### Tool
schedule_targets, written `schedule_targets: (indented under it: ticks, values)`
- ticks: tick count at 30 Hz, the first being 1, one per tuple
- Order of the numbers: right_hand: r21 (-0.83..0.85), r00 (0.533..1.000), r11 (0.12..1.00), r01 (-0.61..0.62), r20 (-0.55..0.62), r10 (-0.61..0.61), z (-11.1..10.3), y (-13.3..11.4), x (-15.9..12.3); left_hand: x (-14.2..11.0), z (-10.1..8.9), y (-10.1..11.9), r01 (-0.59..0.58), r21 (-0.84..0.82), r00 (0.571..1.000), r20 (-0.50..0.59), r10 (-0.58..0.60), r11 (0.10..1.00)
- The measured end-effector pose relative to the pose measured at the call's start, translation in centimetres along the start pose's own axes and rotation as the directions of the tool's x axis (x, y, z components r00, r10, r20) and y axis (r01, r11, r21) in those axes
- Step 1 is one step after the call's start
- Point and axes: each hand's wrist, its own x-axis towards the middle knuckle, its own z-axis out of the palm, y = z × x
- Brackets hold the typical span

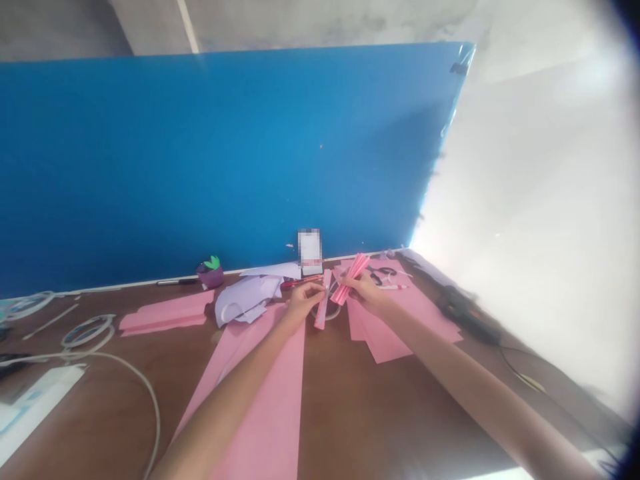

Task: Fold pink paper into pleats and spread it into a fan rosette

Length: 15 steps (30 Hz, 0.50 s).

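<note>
My left hand (306, 299) is closed in a pinch at the edge of a narrow pink strip (321, 315) with a paler middle; whether it is a ruler or folded paper I cannot tell. Just to the right, my right hand (365, 291) grips a pink pleated paper (356, 270), folded accordion-style and held tilted. Both are held above the brown table, close together. Behind the strip, part of a white tape roll (334, 312) shows. Pink sheets (385, 333) lie under my right hand, and a long pink sheet (270, 393) runs beneath my left forearm.
Scissors (385, 271) and a white-and-pink pen (395, 287) lie on the right sheets. Crumpled lilac paper (245, 297), folded pink paper (167, 313) and a purple pot (210, 275) are left. A glue gun (467, 313) sits right. A blue board (225, 160) stands behind.
</note>
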Motion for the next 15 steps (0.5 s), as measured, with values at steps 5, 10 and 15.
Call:
schedule_targets:
  ticks: [5, 10, 15]
  values:
    - [-0.046, 1.000, 0.999, -0.011, -0.028, 0.009, -0.1, 0.0, 0.2, 0.0, 0.1, 0.1, 0.002, -0.022, 1.000, 0.010, -0.002, 1.000]
    - [-0.228, 0.993, 0.973, 0.023, -0.104, -0.048, -0.2, 0.1, 0.2, 0.0, 0.2, 0.1, -0.005, 0.018, 1.000, -0.014, 0.005, 1.000]
    - [-0.302, 0.992, 0.951, 0.067, -0.083, -0.096, -0.6, 1.1, 0.4, -0.1, 0.3, 0.4, -0.020, 0.085, 0.999, -0.025, 0.022, 0.996]
